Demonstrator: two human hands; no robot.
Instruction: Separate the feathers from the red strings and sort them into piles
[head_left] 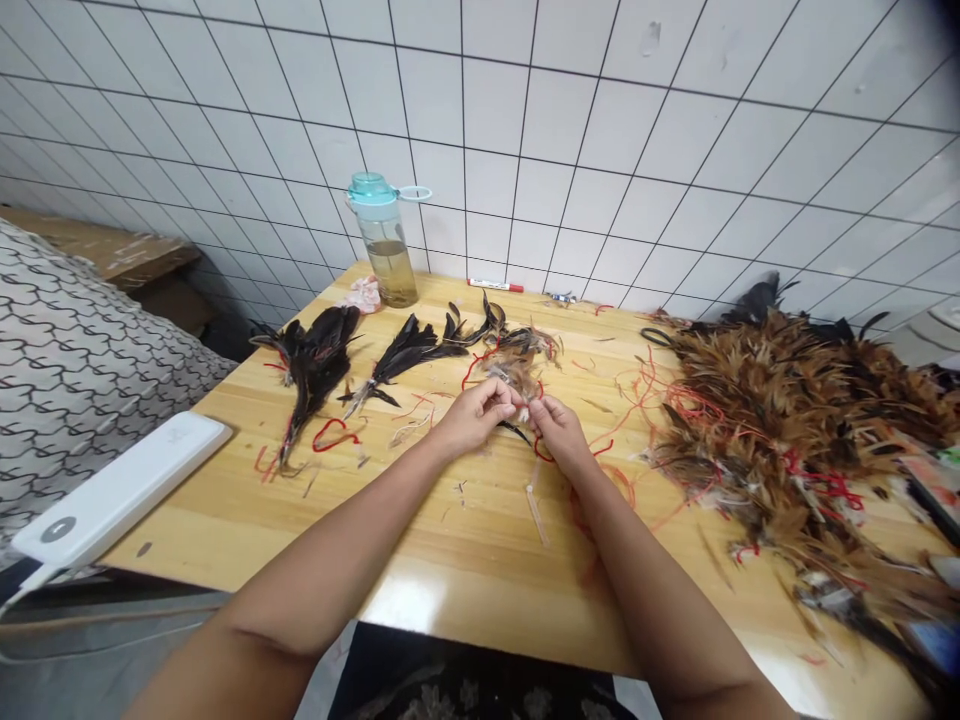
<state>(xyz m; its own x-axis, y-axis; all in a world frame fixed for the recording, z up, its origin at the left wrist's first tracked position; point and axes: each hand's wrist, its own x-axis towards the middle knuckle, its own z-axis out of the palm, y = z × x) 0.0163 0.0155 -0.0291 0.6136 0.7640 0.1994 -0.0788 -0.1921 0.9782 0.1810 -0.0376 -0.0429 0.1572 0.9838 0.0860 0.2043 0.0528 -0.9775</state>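
Both hands meet over the middle of the wooden table. My left hand is closed, thumb and fingers pinched at the base of a small bunch of brown feathers. Close beside it on the right, my right hand is pinched too, at the same spot. Red cord shows by the right fingers, and its exact run between the hands is hidden. Black feathers lie just beyond my left hand. A thin clear strip lies on the table below the hands.
A large heap of brown feathers with tangled red string covers the right side. At the left are a dark feather bunch, a red cord loop and a white power bank. A water bottle and red marker stand near the wall.
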